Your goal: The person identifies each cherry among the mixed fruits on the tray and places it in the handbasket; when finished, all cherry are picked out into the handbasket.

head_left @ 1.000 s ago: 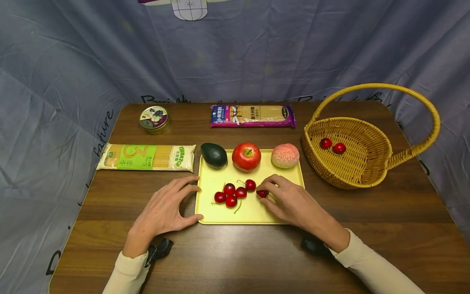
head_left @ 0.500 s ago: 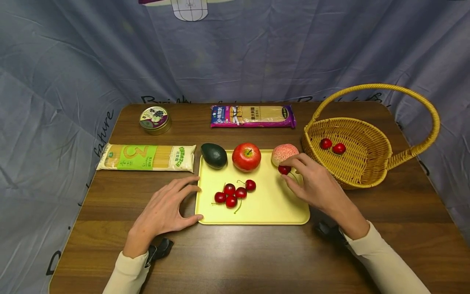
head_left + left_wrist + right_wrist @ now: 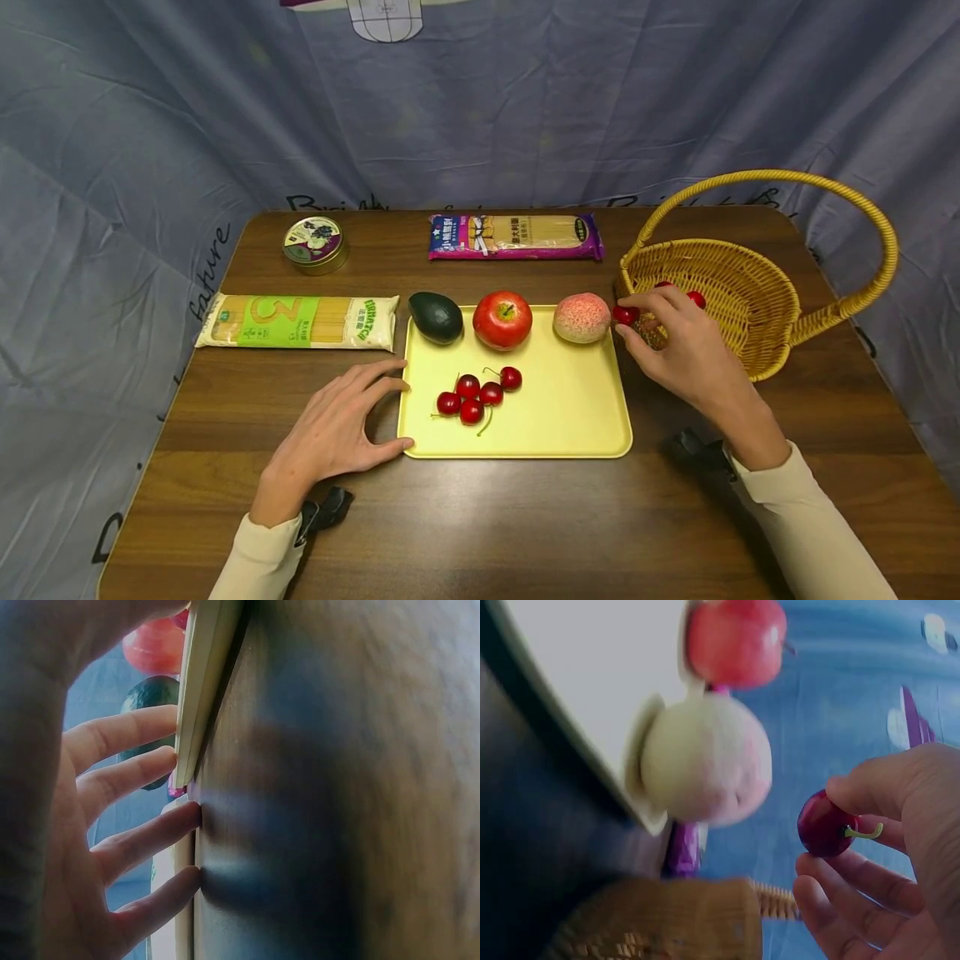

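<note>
My right hand (image 3: 693,358) pinches a dark red cherry (image 3: 625,315) between thumb and fingers, over the left rim of the wicker basket (image 3: 757,283). In the right wrist view the cherry (image 3: 826,825) shows a short green stem. Two red cherries lie inside the basket, partly behind the hand. On the yellow tray (image 3: 562,417) several cherries (image 3: 472,411) lie in a cluster at centre left. My left hand (image 3: 333,425), fingers spread, touches the tray's left edge; the left wrist view shows two fingertips against the rim (image 3: 191,712).
Along the tray's back stand an avocado (image 3: 436,317), a red apple (image 3: 503,320) and a peach (image 3: 582,317). A green-labelled pasta pack (image 3: 300,322) lies left of the tray, with a round tin (image 3: 316,245) and a purple pasta pack (image 3: 516,237) farther back. The basket's handle arches high.
My right hand has lifted a cherry off the tray's right part and carried it rightward, past the peach, to the basket. The left hand has stayed still.
</note>
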Demonstrator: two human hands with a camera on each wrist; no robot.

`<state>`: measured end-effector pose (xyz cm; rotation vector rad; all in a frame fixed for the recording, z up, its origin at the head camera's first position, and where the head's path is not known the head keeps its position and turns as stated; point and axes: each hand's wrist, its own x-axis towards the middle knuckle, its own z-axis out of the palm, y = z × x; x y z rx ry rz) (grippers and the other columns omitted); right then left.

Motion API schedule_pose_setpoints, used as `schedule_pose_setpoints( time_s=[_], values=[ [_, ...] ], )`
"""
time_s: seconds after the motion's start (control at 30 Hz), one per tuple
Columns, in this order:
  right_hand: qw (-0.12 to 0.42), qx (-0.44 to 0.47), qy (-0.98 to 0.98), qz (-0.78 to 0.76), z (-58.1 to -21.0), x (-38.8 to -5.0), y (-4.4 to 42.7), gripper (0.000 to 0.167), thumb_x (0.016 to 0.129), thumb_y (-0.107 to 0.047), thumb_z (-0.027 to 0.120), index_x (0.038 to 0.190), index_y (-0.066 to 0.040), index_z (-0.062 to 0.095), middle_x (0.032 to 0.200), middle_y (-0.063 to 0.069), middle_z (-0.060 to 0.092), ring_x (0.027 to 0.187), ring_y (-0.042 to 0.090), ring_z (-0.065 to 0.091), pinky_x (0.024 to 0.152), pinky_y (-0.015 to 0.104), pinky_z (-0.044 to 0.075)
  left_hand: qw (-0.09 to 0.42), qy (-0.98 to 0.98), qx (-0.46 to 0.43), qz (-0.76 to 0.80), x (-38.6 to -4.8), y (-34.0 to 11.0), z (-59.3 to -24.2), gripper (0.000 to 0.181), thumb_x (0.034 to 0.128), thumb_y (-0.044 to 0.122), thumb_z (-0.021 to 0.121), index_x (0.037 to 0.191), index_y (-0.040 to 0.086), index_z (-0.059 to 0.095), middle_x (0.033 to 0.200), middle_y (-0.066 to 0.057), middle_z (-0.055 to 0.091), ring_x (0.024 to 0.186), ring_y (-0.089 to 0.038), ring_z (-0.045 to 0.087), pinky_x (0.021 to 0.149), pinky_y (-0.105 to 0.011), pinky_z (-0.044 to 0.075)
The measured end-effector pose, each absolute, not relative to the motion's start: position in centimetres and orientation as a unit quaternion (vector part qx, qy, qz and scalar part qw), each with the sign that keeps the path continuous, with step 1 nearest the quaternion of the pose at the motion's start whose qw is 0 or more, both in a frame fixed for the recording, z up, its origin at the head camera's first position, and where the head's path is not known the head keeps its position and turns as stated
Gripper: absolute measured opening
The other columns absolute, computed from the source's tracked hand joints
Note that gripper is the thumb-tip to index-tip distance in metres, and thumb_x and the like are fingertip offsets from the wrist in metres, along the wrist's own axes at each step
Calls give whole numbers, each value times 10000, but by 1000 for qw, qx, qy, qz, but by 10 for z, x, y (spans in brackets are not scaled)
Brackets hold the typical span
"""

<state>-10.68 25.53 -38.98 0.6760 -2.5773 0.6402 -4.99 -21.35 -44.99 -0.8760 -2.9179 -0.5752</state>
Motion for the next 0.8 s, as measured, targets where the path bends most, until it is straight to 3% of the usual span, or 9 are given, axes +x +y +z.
schedule_pose_setpoints(
  time_s=[0.17,0.4,0.47,0.67,0.8],
  values=[
    [212,208,-927,227,-388,-114,273,399,814,-11,893,1182,-14,739,1075,135,705,868,283,675,784,181,440,21,-941,-281,-186,-49,-213,-449,667,810,636,852,1312,227,695,1613,2,509,1343,-296,586,959,-591,556],
    [216,164,-936,224,-392,-122,293,361,842,-34,863,1186,-18,754,1056,152,716,848,287,674,761,166,402,18,-941,-281,-186,-49,-212,-448,668,810,643,848,1313,232,692,1618,12,504,1342,-294,588,953,-586,559],
    [215,154,-939,219,-393,-125,298,373,842,-41,866,1198,-22,757,1069,163,720,867,313,690,754,221,437,18,-941,-281,-186,-49,-212,-449,668,810,642,847,1315,231,692,1618,11,504,1339,-294,589,950,-585,560],
    [189,127,-951,209,-398,-133,311,383,857,-67,862,1216,-3,748,1141,224,714,943,408,703,734,546,543,22,-940,-283,-188,-49,-212,-449,665,810,635,851,1313,229,692,1615,12,506,1341,-289,585,947,-583,560],
    [152,109,-963,196,-403,-139,318,412,862,-104,864,1246,-23,739,1165,238,695,924,403,679,712,574,527,22,-939,-285,-190,-50,-213,-449,676,801,634,859,1315,227,694,1612,15,507,1340,-282,580,952,-569,559]
  ],
)
